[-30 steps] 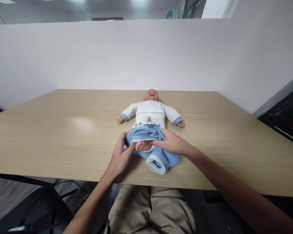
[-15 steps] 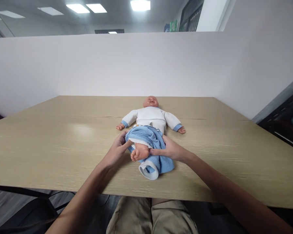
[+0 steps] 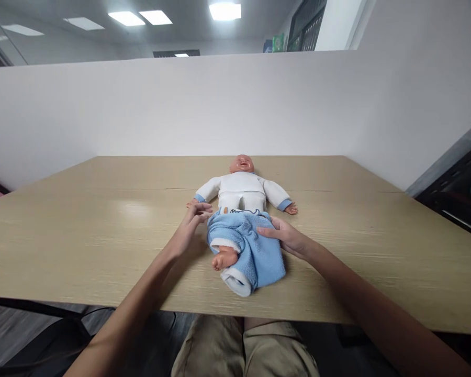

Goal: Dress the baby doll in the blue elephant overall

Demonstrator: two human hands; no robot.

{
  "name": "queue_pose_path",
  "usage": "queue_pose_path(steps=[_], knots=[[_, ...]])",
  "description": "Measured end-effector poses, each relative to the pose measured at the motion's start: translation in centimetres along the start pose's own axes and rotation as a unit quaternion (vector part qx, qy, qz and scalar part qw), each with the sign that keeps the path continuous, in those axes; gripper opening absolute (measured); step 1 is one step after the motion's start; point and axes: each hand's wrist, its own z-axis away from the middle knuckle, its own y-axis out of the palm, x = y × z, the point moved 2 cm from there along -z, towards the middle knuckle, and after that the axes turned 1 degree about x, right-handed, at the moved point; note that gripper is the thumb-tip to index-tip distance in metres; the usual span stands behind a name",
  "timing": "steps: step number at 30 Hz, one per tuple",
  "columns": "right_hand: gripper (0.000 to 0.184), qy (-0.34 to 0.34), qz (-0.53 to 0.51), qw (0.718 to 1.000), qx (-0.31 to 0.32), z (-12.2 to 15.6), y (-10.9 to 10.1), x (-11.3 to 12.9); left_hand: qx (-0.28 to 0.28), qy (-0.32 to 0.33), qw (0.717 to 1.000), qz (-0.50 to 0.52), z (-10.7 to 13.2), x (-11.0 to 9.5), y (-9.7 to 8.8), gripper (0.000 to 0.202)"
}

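A baby doll (image 3: 242, 184) lies on its back on the wooden table (image 3: 102, 230), head away from me, in a white top with blue cuffs. Blue fleece trousers (image 3: 255, 251) cover its hips and legs. One bare foot (image 3: 224, 259) sticks out of the left leg, and the other leg ends in a white cuff (image 3: 235, 283). My left hand (image 3: 194, 225) has its fingers curled at the waistband on the doll's left hip. My right hand (image 3: 284, 236) presses its closed fingers into the cloth on the other side.
A white partition (image 3: 220, 104) runs along the table's far edge and right side. My knees in beige trousers (image 3: 243, 351) are under the near edge. A dark chair (image 3: 43, 351) stands at the lower left.
The blue trousers have been drawn up from the doll's thighs to its waist. Both hands moved away from me along its hips, and the bare foot now shows more.
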Motion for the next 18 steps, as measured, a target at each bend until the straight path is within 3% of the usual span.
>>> queue_pose_path(steps=[2,3,6,9,11,15,18], knots=[[0.052,-0.008,-0.012,1.0,0.0,0.2,0.1,0.5,-0.017,0.071,0.994,-0.077,-0.9,-1.4,0.6,0.042],[0.054,-0.009,-0.02,1.0,0.003,0.3,0.2,0.7,0.001,0.105,0.988,-0.111,-1.5,-2.4,1.1,0.042],[0.057,-0.02,-0.045,0.999,0.002,0.4,0.5,1.2,0.139,0.149,0.961,-0.188,-3.7,-5.2,2.8,0.039],[0.055,-0.053,-0.074,0.996,-0.011,0.5,0.9,1.4,0.305,0.114,0.924,-0.2,-6.2,-7.0,4.3,0.033],[0.052,-0.077,-0.088,0.993,-0.015,0.5,1.2,1.6,0.383,0.089,0.904,-0.167,-7.4,-7.7,5.0,0.03],[0.057,-0.073,-0.059,0.996,0.002,0.7,1.3,1.5,0.435,0.042,0.899,-0.015,-8.5,-8.0,6.4,0.039],[0.059,-0.009,0.014,0.998,0.058,1.1,0.8,1.3,0.431,0.024,0.902,0.026,-8.7,-7.3,6.9,0.049]])
